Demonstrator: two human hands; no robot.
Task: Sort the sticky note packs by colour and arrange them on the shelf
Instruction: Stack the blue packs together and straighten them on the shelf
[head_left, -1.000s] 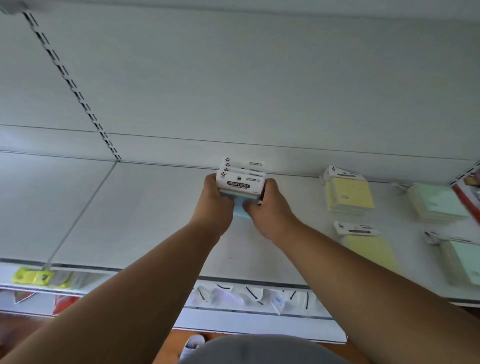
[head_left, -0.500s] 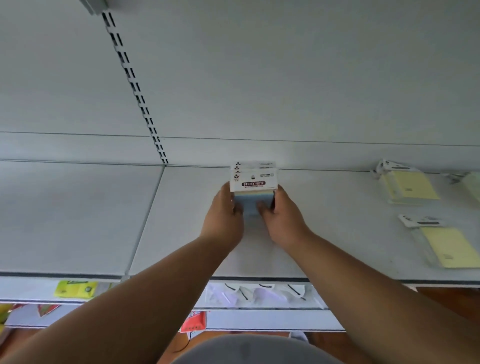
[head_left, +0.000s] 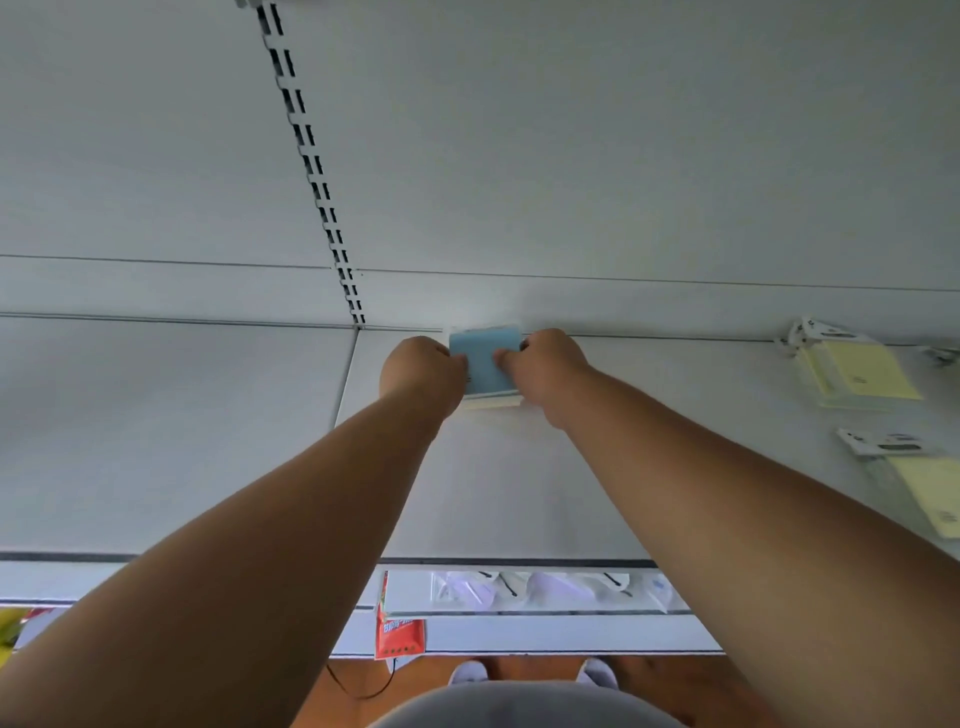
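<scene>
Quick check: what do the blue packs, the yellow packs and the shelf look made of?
Blue packs: matte paper, flat colour without glare; any wrapper is unclear. Yellow packs: pale paper, seemingly in clear film, with a glossy margin and white card header. Shelf: probably painted metal, smooth satin grey-white with panel seams. Left hand and right hand grip the blue packs.

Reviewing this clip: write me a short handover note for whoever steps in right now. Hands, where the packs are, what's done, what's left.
Left hand and right hand both grip the blue packs, a stack lying flat at the back of the shelf, against the rear panel.
Two lots of yellow packs lie to the right: back yellow packs and front yellow packs.
Done: blue stack set at the back, yellow grouped on the right.
Left: let go of the blue stack, square it if needed, then fetch any further colours; none are in view here.
</scene>
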